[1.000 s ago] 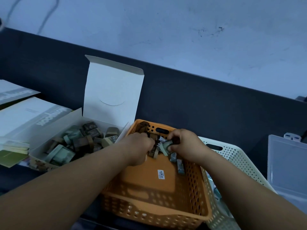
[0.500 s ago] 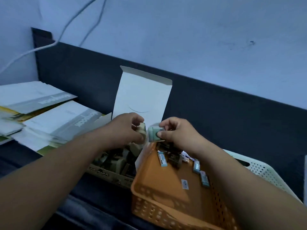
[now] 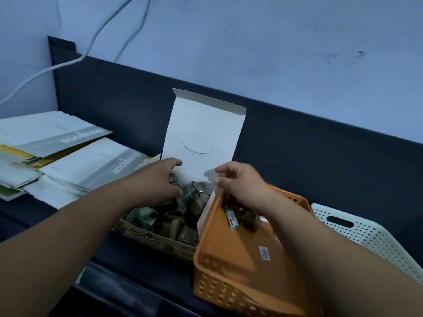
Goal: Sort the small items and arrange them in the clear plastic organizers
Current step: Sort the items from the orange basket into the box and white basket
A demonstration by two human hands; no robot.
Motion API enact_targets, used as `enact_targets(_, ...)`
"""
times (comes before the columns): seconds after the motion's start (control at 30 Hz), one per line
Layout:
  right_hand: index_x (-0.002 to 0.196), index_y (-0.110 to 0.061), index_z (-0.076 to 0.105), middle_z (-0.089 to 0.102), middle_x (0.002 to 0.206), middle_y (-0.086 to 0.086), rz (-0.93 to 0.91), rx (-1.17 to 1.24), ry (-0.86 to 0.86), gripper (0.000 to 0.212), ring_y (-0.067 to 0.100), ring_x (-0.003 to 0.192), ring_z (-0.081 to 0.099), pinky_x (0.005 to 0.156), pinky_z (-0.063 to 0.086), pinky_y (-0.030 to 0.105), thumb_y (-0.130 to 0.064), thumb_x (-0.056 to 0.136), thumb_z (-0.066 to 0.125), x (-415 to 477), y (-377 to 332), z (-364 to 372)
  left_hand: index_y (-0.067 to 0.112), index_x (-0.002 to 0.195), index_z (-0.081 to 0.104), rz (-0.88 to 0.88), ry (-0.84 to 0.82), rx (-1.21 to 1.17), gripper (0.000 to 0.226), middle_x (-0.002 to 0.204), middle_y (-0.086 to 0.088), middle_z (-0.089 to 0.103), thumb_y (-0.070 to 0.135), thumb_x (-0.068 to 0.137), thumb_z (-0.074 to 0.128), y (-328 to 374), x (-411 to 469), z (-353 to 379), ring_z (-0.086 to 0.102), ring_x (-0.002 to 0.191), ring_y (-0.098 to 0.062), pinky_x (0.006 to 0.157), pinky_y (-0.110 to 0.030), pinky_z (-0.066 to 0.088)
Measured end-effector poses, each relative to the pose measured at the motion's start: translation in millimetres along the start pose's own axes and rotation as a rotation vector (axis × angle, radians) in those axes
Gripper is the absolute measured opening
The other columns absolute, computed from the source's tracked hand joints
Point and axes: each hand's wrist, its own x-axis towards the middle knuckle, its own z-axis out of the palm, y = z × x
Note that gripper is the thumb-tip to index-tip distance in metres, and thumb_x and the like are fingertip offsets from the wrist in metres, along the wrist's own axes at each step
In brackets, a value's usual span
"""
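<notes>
**Two hands working over one box and two baskets**

The left hand (image 3: pixel 158 179) is reaching into one cardboard box (image 3: pixel 146 236), fingers bent down among the small items (image 3: pixel 146 216). These are too jumbled to count, and whether it is gripping one I cannot tell. The right hand (image 3: pixel 242 184) is hovering where the box is meeting the orange basket (image 3: pixel 229 259), fingers loosely curled and holding nothing. One pale item (image 3: pixel 232 218) is lying in that basket beside some darker ones. A second, white basket (image 3: pixel 366 234) is sitting just right of it on the desk (image 3: pixel 137 261).

Stacked booklets (image 3: pixel 68 156), white wall cable (image 3: pixel 68 62).
</notes>
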Motion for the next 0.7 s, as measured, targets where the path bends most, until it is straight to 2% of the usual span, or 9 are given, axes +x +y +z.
enact_targets(0.07,0.111,-0.022,0.066,0.067,0.102,-0.003,0.058,-0.002,0.056,0.022,0.012,0.088,0.063,0.076,0.051,0.025,-0.025,0.09,0.067,-3.7,14.3,-20.2,0.032,0.144,0.034,0.099,0.056,0.078,0.068,0.146,0.006,0.041,0.026,0.083,0.066,14.1,1.7,9.9,0.047,0.124,-0.013,0.097,-0.027,0.042)
enact_targets(0.13,0.104,-0.023,0.066,0.068,0.099,-0.004,0.124,-0.008,0.107,0.015,0.014,0.093,0.064,0.08,0.053,0.03,-0.023,0.09,0.067,-8.8,30.3,-37.9,0.031,0.143,0.035,0.201,0.084,0.141,0.065,0.149,0.009,0.036,0.03,0.086,0.065,30.3,3.3,22.4,0.036,0.134,-0.013,0.104,-0.028,0.034)
enact_targets(0.23,0.102,-0.019,0.065,0.067,0.099,-0.001,0.191,-0.111,0.12,0.014,0.016,0.093,0.063,0.075,0.05,0.026,-0.022,0.089,0.068,-17.7,50.7,-54.2,0.03,0.142,0.037,0.263,-0.023,0.106,0.061,0.147,0.009,0.037,0.034,0.087,0.064,52.1,6.9,43.2,0.04,0.13,-0.013,0.096,-0.026,0.034)
enact_targets(0.3,0.113,-0.019,0.062,0.063,0.109,-0.001,0.246,-0.225,0.054,0.025,0.015,0.093,0.059,0.068,0.046,0.022,-0.024,0.089,0.068,-24.5,58.8,-57.2,0.027,0.142,0.041,0.268,-0.112,0.162,0.059,0.143,0.004,0.041,0.035,0.087,0.062,61.7,11.4,58.0,0.043,0.127,-0.015,0.094,-0.025,0.035)
enact_targets(0.33,0.12,-0.021,0.06,0.061,0.116,-0.001,0.265,-0.288,0.008,0.032,0.014,0.095,0.057,0.068,0.044,0.021,-0.026,0.089,0.068,-27.0,61.9,-56.4,0.024,0.14,0.044,0.263,-0.144,0.23,0.056,0.141,0.002,0.044,0.036,0.088,0.061,64.0,13.5,64.8,0.044,0.126,-0.017,0.098,-0.026,0.036)
enact_targets(0.4,0.128,-0.024,0.055,0.057,0.125,-0.002,0.267,-0.394,-0.08,0.043,0.016,0.102,0.055,0.078,0.046,0.026,-0.03,0.088,0.069,-29.8,64.8,-52.0,0.022,0.131,0.05,0.273,-0.176,0.394,0.05,0.136,0.0,0.046,0.042,0.087,0.059,63.5,16.7,76.2,0.045,0.124,-0.02,0.103,-0.034,0.037)
enact_targets(0.5,0.134,-0.027,0.05,0.054,0.129,-0.002,0.257,-0.554,-0.21,0.053,0.019,0.112,0.053,0.09,0.045,0.03,-0.033,0.085,0.071,-28.6,66.0,-41.7,0.022,0.127,0.052,0.306,-0.176,0.466,0.046,0.134,0.001,0.045,0.04,0.086,0.059,59.4,20.6,85.7,0.039,0.125,-0.018,0.104,-0.032,0.033)
enact_targets(0.63,0.137,-0.025,0.046,0.048,0.13,0.002,0.223,-0.75,-0.29,0.06,0.022,0.112,0.052,0.091,0.046,0.032,-0.034,0.083,0.072,-24.4,72.0,-31.5,0.026,0.133,0.048,0.293,-0.121,0.405,0.048,0.135,0.002,0.047,0.035,0.087,0.059,66.2,24.6,84.4,0.044,0.124,-0.017,0.103,-0.039,0.039)
enact_targets(0.7,0.133,-0.022,0.048,0.047,0.128,0.002,0.188,-0.776,-0.287,0.055,0.022,0.109,0.053,0.087,0.048,0.031,-0.025,0.083,0.071,-25.6,76.7,-32.0,0.027,0.138,0.043,0.315,-0.107,0.318,0.052,0.138,0.004,0.045,0.034,0.089,0.06,73.5,28.2,85.5,0.045,0.123,-0.015,0.099,-0.031,0.04)
